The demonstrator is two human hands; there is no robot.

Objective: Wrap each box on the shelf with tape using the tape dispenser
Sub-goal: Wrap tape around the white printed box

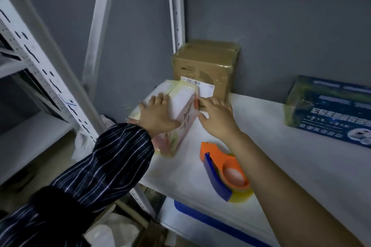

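The left hand (158, 115) lies flat, fingers spread, on top of the pink box (185, 113) on the shelf (281, 146). The right hand (217, 118), fingers straight and holding nothing, touches this box's right side. Just beyond its fingers stands a cardboard box (206, 62). The tape dispenser (230, 163) lies below the right wrist.

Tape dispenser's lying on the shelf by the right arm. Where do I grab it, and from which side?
Probably from above: the tape dispenser lies flat on the shelf with nothing over it, so pinch across its orange round body. The right hand is nearest.
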